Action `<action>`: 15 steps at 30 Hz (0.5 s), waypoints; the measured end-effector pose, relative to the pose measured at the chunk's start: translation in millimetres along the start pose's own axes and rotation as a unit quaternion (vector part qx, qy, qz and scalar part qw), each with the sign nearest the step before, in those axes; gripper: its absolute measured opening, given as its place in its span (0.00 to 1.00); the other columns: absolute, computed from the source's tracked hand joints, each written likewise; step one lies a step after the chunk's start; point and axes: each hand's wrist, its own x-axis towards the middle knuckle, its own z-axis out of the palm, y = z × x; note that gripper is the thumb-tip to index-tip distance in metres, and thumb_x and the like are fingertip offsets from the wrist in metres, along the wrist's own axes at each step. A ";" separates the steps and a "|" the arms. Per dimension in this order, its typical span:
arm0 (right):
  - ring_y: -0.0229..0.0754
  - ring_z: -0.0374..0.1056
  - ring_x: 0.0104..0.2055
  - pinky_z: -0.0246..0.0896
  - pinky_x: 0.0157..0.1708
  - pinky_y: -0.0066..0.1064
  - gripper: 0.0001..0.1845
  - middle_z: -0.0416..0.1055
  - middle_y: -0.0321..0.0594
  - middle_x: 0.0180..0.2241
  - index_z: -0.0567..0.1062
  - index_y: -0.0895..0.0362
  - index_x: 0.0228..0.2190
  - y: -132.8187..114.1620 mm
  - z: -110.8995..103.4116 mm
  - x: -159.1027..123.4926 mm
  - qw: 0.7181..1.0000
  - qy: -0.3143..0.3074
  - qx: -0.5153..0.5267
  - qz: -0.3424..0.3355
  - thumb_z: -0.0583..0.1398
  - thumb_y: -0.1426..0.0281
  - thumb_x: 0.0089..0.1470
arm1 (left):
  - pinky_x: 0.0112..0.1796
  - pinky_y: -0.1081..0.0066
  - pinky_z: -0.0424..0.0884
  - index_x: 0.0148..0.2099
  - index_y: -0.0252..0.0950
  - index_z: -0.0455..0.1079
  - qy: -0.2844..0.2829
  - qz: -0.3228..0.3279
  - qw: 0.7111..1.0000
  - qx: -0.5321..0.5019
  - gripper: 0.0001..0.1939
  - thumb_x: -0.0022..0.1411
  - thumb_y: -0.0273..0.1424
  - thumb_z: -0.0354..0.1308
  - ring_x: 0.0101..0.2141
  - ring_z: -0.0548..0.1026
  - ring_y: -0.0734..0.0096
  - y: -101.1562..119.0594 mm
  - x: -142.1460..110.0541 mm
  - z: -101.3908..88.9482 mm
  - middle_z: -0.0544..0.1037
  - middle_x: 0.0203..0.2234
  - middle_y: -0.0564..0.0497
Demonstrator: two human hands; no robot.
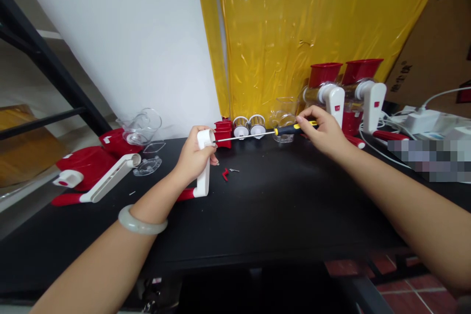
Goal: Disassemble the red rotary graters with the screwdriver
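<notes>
My left hand (194,158) is wrapped round the top of a white crank handle (203,176) with a red grip at its lower end, held upright on the black table (279,206). My right hand (322,130) pinches the black and yellow handle of a screwdriver (265,133). The screwdriver lies level, and its metal tip meets the round hub at the top of the white handle. A small red clip (225,174) and a tiny screw (234,170) lie on the table just right of the handle.
A second white crank handle (106,180) and red parts (86,164) lie at the left with clear plastic bowls (142,127). Two metal drums (249,125) and two assembled red and white grinders (346,93) stand at the back by a yellow plastic sheet (294,24). Cables and a white charger (419,120) are at the right.
</notes>
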 end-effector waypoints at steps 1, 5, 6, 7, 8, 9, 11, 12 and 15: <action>0.42 0.66 0.33 0.62 0.34 0.35 0.12 0.69 0.38 0.30 0.68 0.52 0.30 -0.8 0.2 0.2 1.000 -0.003 0.014 0.002 0.58 0.57 0.55 | 0.19 0.71 0.72 0.44 0.38 0.59 0.002 -0.003 1.000 -0.005 0.21 0.46 0.22 0.58 0.15 0.71 0.75 -0.2 0.5 -0.4 0.69 0.21 0.60; 0.43 0.67 0.36 0.63 0.38 0.36 0.13 0.69 0.39 0.33 0.67 0.52 0.33 -0.1 1.3 1.4 0.999 -0.010 0.051 0.001 0.61 0.58 0.52 | 0.18 0.72 0.71 0.44 0.39 0.59 0.007 -0.014 1.000 -0.021 0.22 0.46 0.22 0.59 0.15 0.70 0.76 -1.1 2.5 -1.6 0.69 0.21 0.60; 0.43 0.67 0.37 0.63 0.39 0.37 0.14 0.69 0.39 0.34 0.67 0.52 0.33 1.0 1.7 1.6 0.998 -0.011 0.056 -0.003 0.62 0.57 0.51 | 0.19 0.72 0.72 0.44 0.39 0.59 0.009 -0.014 1.000 -0.024 0.22 0.46 0.22 0.59 0.14 0.70 0.76 -1.0 2.8 -1.7 0.69 0.21 0.60; 0.43 0.67 0.37 0.63 0.40 0.37 0.15 0.69 0.39 0.34 0.67 0.52 0.33 2.2 2.1 1.9 0.998 -0.012 0.060 -0.006 0.63 0.57 0.50 | 0.19 0.72 0.72 0.44 0.39 0.59 0.011 -0.013 1.000 -0.027 0.22 0.46 0.22 0.59 0.14 0.70 0.76 -0.8 3.0 -1.7 0.69 0.20 0.60; 0.43 0.67 0.38 0.63 0.42 0.37 0.17 0.69 0.39 0.35 0.66 0.52 0.34 3.5 2.6 2.0 0.998 -0.012 0.064 -0.010 0.63 0.56 0.49 | 0.19 0.71 0.72 0.44 0.39 0.59 0.012 -0.012 0.999 -0.030 0.22 0.46 0.22 0.59 0.14 0.70 0.75 -0.4 3.1 -1.7 0.69 0.20 0.60; 0.43 0.67 0.39 0.63 0.43 0.38 0.18 0.69 0.39 0.35 0.66 0.52 0.34 4.7 3.0 2.2 0.998 -0.013 0.066 -0.013 0.63 0.55 0.48 | 0.19 0.71 0.72 0.44 0.39 0.59 0.014 -0.012 0.999 -0.033 0.22 0.45 0.22 0.58 0.14 0.70 0.75 0.1 3.0 -1.6 0.69 0.20 0.61; 0.43 0.67 0.39 0.62 0.45 0.38 0.20 0.69 0.39 0.35 0.66 0.53 0.34 6.5 3.8 2.1 0.997 -0.015 0.068 -0.019 0.64 0.53 0.48 | 0.19 0.70 0.72 0.43 0.39 0.59 0.014 -0.014 0.999 -0.037 0.22 0.45 0.22 0.59 0.14 0.70 0.75 1.2 2.7 -1.2 0.68 0.20 0.61; 0.43 0.67 0.40 0.62 0.45 0.38 0.20 0.69 0.39 0.35 0.66 0.53 0.34 7.1 4.0 1.9 0.997 -0.013 0.067 -0.021 0.64 0.52 0.47 | 0.19 0.70 0.72 0.43 0.39 0.59 0.013 -0.015 0.999 -0.039 0.22 0.45 0.23 0.59 0.14 0.70 0.75 1.5 2.5 -1.0 0.68 0.20 0.61; 0.43 0.67 0.39 0.62 0.43 0.37 0.21 0.69 0.39 0.34 0.67 0.52 0.35 8.1 3.1 0.4 0.998 -0.001 0.060 -0.012 0.61 0.49 0.50 | 0.20 0.69 0.73 0.43 0.39 0.58 0.005 -0.016 0.999 -0.038 0.22 0.46 0.23 0.59 0.14 0.70 0.75 1.1 1.7 0.1 0.69 0.20 0.61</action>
